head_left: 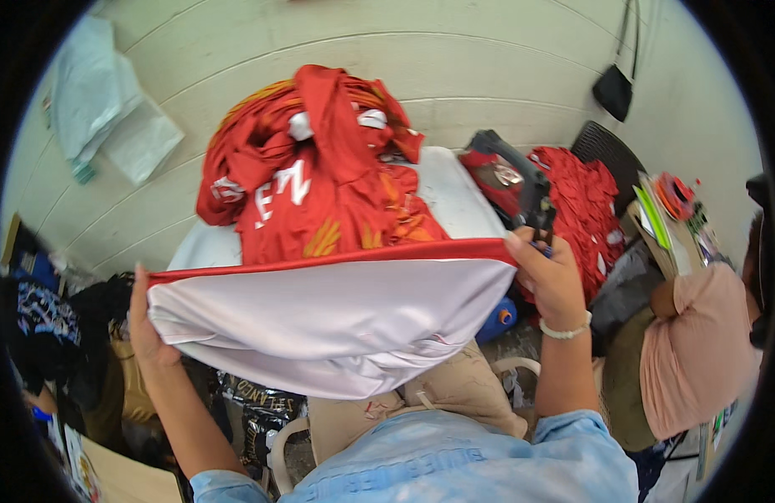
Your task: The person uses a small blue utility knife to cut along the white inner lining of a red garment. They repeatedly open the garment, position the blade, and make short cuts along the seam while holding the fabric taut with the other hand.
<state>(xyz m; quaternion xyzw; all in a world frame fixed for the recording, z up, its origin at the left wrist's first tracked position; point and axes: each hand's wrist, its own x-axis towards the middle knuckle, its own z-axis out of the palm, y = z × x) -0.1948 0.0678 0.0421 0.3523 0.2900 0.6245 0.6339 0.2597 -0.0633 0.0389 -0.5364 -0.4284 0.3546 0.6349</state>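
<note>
A garment, white on the inner side with a red hem [337, 261], is stretched wide between my two hands above my lap; its white cloth [345, 323] sags in the middle. My left hand [150, 327] grips the left end of the hem, its fingers partly behind the cloth. At the right end, my right hand [557, 277] pinches the hem between thumb and fingers. Something small and dark shows at its fingers, too unclear to name. Just beyond the garment lies a heap of red jerseys [274, 214] with white lettering and yellow marks.
The heap rests on a white table [456, 205] against a pale wall. Right of it are a red-and-grey object with a curved handle [521, 163] and more red garments [576, 210] on a dark chair. A person in a pink shirt [697, 352] sits close at right. Dark clothing [85, 335] lies left.
</note>
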